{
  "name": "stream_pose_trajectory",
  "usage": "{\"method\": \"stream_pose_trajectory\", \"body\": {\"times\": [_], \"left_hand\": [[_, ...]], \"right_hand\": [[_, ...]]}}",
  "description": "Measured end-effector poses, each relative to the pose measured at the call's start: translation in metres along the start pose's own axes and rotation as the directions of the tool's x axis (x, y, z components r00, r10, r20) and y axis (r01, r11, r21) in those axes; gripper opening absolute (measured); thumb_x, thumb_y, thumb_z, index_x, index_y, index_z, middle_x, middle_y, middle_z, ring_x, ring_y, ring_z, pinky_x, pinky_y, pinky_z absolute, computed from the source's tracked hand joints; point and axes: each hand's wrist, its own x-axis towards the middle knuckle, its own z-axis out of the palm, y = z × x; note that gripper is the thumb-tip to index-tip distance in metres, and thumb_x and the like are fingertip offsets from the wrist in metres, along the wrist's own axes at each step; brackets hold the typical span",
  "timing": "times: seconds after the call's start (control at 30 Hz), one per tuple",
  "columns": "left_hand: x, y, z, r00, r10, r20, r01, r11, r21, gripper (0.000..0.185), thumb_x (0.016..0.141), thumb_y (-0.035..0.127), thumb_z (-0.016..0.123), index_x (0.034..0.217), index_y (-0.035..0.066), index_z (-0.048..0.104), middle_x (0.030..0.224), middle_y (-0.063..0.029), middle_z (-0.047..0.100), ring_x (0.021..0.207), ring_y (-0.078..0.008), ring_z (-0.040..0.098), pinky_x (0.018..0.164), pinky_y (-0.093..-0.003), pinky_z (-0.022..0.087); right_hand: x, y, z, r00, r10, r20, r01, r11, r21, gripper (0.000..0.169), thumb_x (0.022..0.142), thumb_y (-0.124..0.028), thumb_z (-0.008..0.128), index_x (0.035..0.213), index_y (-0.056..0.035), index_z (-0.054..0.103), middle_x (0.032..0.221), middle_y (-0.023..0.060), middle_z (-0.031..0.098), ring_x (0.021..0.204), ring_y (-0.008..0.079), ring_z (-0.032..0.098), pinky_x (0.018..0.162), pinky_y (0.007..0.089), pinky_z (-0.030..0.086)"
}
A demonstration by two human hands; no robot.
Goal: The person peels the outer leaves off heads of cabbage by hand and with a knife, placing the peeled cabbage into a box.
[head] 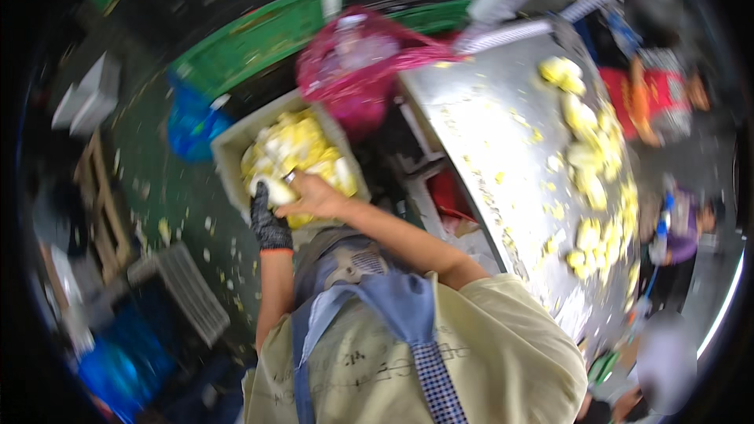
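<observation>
My left hand [270,218], in a dark knit glove with an orange cuff, grips a pale cabbage heart [274,189] over a foam box [227,156]. Bare and bent, my right hand [312,195] is against the right side of the same piece, its thumb near the gloved fingers. A small shiny thing [290,175] shows at its fingertips; blur hides whether it is held. Yellow and white cabbage pieces [294,141] fill much of the box, which stands in front of my body.
Right of me is a metal table [471,112] with trimmed cabbage [589,153] and leaf scraps. A pink plastic bag [347,70] hangs beside the box. Blue bag [194,123], green crate [259,35], grey crate [188,294] and wooden pallet [100,206] stand around. People are beyond the table.
</observation>
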Motion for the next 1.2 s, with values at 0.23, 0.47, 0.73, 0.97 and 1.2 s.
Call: {"method": "stream_pose_trajectory", "body": {"times": [0.23,0.47,0.73,0.97,1.2], "left_hand": [[-0.047,-0.059,0.107,0.916,-0.175,0.36,-0.044,0.85,0.524,0.039,0.089,0.023,0.046,0.125,0.009,0.041,0.121,-0.0097,0.046,0.105,-0.0202,0.049,0.084,-0.0362,0.045],[-0.012,-0.127,0.109,0.741,-0.591,0.317,0.384,0.762,0.522,0.032,0.088,0.02,0.042,0.115,0.005,0.048,0.094,-0.0112,0.056,0.079,-0.0244,0.055,0.067,-0.0357,0.05],[-0.015,-0.173,0.119,0.741,-0.668,0.063,0.488,0.601,0.633,0.027,0.09,0.024,0.039,0.108,0.009,0.052,0.096,-0.0087,0.058,0.083,-0.0255,0.056,0.074,-0.0407,0.047],[0.013,-0.213,0.108,0.482,-0.759,0.438,0.438,0.641,0.63,0.023,0.089,0.024,0.038,0.098,0.007,0.051,0.092,-0.0095,0.056,0.087,-0.0256,0.054,0.076,-0.0417,0.046],[0.022,-0.217,0.093,0.509,-0.637,0.579,-0.855,-0.294,0.428,0.011,0.074,0.018,0.053,0.082,0.011,0.057,0.084,-0.0061,0.059,0.081,-0.0212,0.056,0.076,-0.0332,0.044]], "right_hand": [[-0.1,0.05,-0.094,0.791,0.109,-0.602,0.241,0.848,0.471,0.055,0.065,-0.032,0.076,0.1,0.0032,0.052,0.072,0.0053,0.054,0.056,0.0094,0.051,0.049,0.0244,0.043],[-0.337,0.153,-0.232,-0.006,0.622,-0.783,-0.243,0.759,0.604,0.038,0.067,-0.032,0.069,0.079,0.0015,0.059,0.064,0.007,0.058,0.049,0.0132,0.054,0.045,0.0262,0.042],[-0.611,0.238,-0.294,-0.658,0.535,-0.53,0.47,0.842,0.266,0.035,0.082,-0.034,0.063,0.077,-0.0012,0.051,0.067,0.0086,0.054,0.061,0.0207,0.06,0.046,0.0259,0.046],[-0.57,0.297,-0.37,-0.461,0.491,-0.739,0.016,0.837,0.546,0.048,0.078,-0.034,0.066,0.091,0.0109,0.054,0.089,0.0146,0.059,0.078,0.0231,0.061,0.064,0.0295,0.054],[-0.506,0.357,-0.485,-0.305,0.186,-0.934,-0.674,0.651,0.35,0.056,0.062,-0.046,0.075,0.071,0.0032,0.05,0.06,0.0088,0.056,0.043,0.0158,0.049,0.04,0.0305,0.04]]}}
